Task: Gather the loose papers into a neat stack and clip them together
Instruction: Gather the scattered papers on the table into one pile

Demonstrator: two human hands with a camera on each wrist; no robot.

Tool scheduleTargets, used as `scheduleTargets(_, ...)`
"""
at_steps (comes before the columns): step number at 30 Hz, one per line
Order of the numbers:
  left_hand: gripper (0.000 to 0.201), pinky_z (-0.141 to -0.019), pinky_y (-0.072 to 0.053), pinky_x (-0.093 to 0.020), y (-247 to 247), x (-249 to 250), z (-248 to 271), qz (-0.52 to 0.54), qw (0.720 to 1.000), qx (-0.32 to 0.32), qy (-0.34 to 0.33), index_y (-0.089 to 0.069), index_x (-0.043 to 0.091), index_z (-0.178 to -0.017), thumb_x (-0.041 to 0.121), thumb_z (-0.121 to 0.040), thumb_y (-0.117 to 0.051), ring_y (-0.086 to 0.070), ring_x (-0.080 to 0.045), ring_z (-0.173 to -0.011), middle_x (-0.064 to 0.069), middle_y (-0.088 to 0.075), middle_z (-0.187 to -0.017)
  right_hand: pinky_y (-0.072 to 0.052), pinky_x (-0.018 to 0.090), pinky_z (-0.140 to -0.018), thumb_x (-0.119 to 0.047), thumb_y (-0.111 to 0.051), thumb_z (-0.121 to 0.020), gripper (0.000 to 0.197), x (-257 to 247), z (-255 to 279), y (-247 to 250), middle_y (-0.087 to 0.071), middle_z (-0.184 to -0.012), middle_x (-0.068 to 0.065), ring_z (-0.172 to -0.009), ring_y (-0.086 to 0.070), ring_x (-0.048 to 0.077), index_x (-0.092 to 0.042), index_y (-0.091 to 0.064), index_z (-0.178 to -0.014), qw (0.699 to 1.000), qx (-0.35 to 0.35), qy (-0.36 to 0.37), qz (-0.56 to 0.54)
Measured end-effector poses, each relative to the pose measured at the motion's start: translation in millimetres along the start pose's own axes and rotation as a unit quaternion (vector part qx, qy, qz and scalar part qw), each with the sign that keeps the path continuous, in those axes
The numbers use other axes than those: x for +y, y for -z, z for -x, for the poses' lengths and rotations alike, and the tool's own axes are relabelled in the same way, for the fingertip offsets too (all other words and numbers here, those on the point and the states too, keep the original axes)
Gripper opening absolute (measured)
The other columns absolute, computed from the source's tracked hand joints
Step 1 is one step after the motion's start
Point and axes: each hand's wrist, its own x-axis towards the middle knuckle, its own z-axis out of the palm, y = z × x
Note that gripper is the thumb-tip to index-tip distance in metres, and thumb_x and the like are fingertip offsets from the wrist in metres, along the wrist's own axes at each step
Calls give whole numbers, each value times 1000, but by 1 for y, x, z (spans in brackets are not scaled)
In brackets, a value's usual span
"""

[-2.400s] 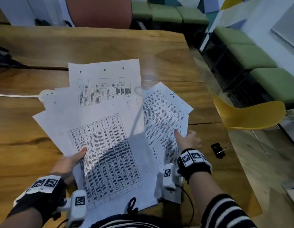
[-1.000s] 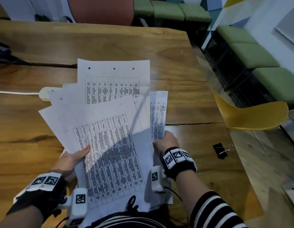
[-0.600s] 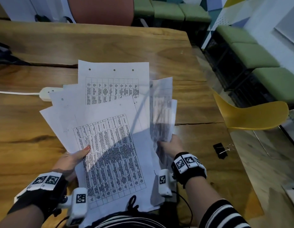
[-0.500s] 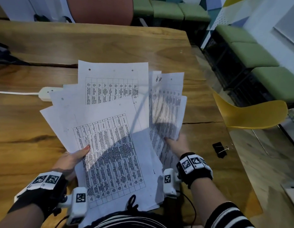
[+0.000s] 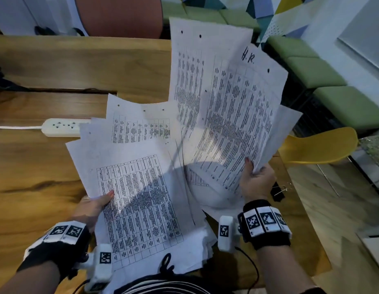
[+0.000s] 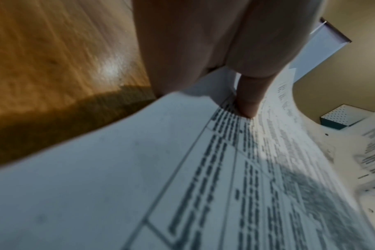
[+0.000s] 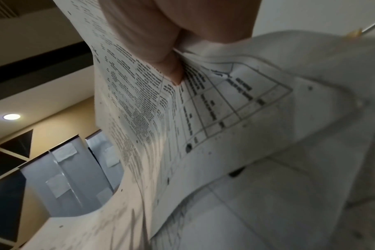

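Two bunches of printed papers are off the wooden table [image 5: 46, 166]. My left hand [image 5: 95, 205] grips a fanned bunch of table-printed sheets [image 5: 137, 198] by its left edge, thumb [image 6: 246, 99] on top of the top sheet [image 6: 182, 186]. My right hand [image 5: 255, 181] pinches a second bunch [image 5: 229, 107] near its lower right corner and holds it raised and tilted; its top sheet reads "H.R.". In the right wrist view the thumb [image 7: 161, 55] presses on those sheets [image 7: 203, 118]. A black binder clip [image 5: 277, 190] lies on the table just right of my right hand.
A white power strip [image 5: 59, 128] with its cord lies on the table behind the left bunch. A yellow chair [image 5: 318, 145] stands beyond the table's right edge, green benches [image 5: 333, 81] further back. An orange chair back [image 5: 118, 15] stands at the far side.
My right hand gathered the sheets on the right off the table and lifted them high and upright. The left hand kept its grip on the fanned bunch, which rose slightly.
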Motion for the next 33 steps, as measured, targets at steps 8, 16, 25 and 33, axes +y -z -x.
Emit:
scheduleTargets(8,35,-87,-41,-33,-1,-2,-1,-11,1000,9,-15,-53,-10,-118,6,-88,-57,-64,-20,-78,-13,-71,-91,-39,25,-62,-10,-53,-90,4,-1,-8,0,-54,-77,7,-75,-52,26,-8,-56,-90,969,-166,-138,121)
scheduleTargets(16,45,-102,-29,-33,7,-6,-3,-31,999,-17,-14,-56,-6,-119,18,-82,-64,-49,-29,-121,-22,-51,-135,-48,32,-72,-13,-60,-87,22,20,-26,-12,-63,-95,14,-85,-57,28,-1,-58,-105,897,-316,-150,268)
scheduleTargets(25,37,-108,-30,-38,9,-8,-8,-78,997,0,2,-61,-6,-114,17,-84,-62,-50,-31,-122,-22,-54,-131,-40,29,-66,-12,-48,-93,12,6,-28,-1,-58,-81,6,-76,-51,25,-13,-60,-95,925,-210,-20,316)
scheduleTargets(33,60,-107,-35,-47,7,-6,-7,-78,997,3,-6,-53,-6,-123,23,-73,-69,-52,-30,-118,-17,-50,-134,-44,25,-58,-9,-53,-88,26,-24,-31,21,-71,-87,6,-71,-56,20,-24,-67,-104,936,-176,68,296)
